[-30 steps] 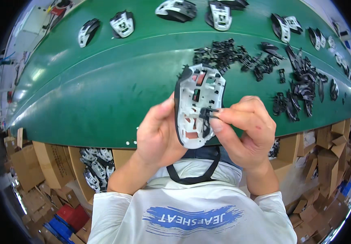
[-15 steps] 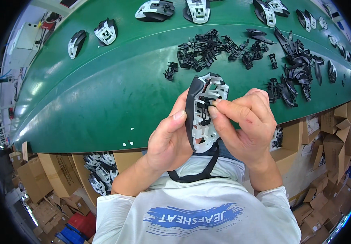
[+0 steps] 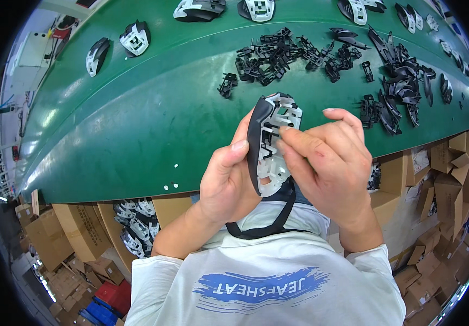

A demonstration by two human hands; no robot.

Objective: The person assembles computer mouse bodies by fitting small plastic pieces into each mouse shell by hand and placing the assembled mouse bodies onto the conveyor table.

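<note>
In my left hand [image 3: 226, 176] is a computer mouse shell [image 3: 254, 144], tilted on its side with its hollow underside turned toward my right hand. The shell has a black outer cover and a white inner frame with ribs and posts. Sitting inside it is a small black plastic bracket [image 3: 267, 142]. My right hand [image 3: 329, 157] is closed, thumb and index fingertips pinched at the bracket's edge; they partly hide it. The other right fingers are bent back from the shell.
On the green table [image 3: 109, 146] lie a pile of black brackets [image 3: 270, 57] and a heap of curved black side pieces [image 3: 400, 81]. Several mouse shells [image 3: 135, 38] line the far side. Below the near edge stand cardboard boxes [image 3: 82, 231], one holding shells [image 3: 136, 225].
My right fingertips have moved slightly up and left, deeper over the bracket, and an outer finger has lifted. The shell has turned a little in my left hand.
</note>
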